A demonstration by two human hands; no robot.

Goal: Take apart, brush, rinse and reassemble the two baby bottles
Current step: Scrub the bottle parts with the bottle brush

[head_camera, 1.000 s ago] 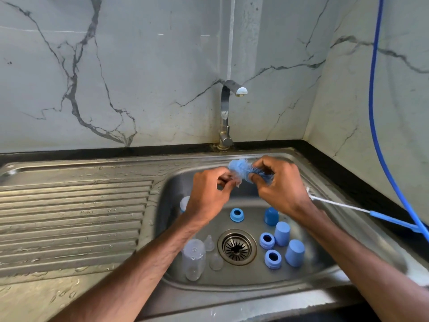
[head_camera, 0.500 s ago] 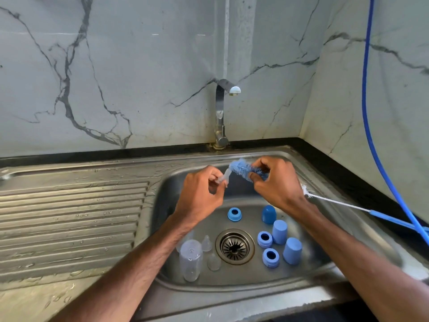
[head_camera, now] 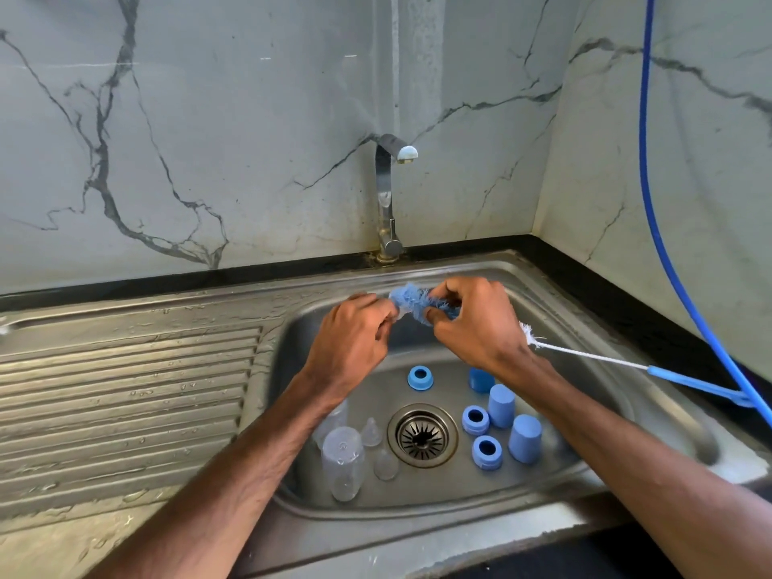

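You are in the brushing stage, with the taking apart already behind you as far as the basin shows; every piece lies loose in the stainless steel sink (head_camera: 543, 286), none screwed to another. Your left hand (head_camera: 355, 340) has its fingers pinched shut on a small clear silicone teat (head_camera: 400, 314), mostly hidden behind the fingertips; your right hand (head_camera: 476, 323) is curled tight around the fluffy blue head of the bottle brush (head_camera: 411, 300), pressing the bristles against that teat above the back of the basin. A second, thin white-bristled brush with a blue plastic handle (head_camera: 605, 358) lies propped on the sink's right rim, its tip just beside your right wrist.

Below your left forearm lies a clear plastic bottle body (head_camera: 344, 461), with what looks like another clear body partly hidden under your arm; two more clear teats (head_camera: 371, 433) sit between the bottle and the round metal drain strainer (head_camera: 422, 435). Right of the drain stand the blue screw rings (head_camera: 475, 420) and the blue cylindrical caps (head_camera: 501, 405), with one more blue ring (head_camera: 420, 378) behind the drain.

No water runs from the chrome tap (head_camera: 390, 194); you cannot tell from here which of the resting parts are already brushed. By my judgement you are under halfway: the remaining brushing, all rinsing, and the reassembly of both bottles are left.
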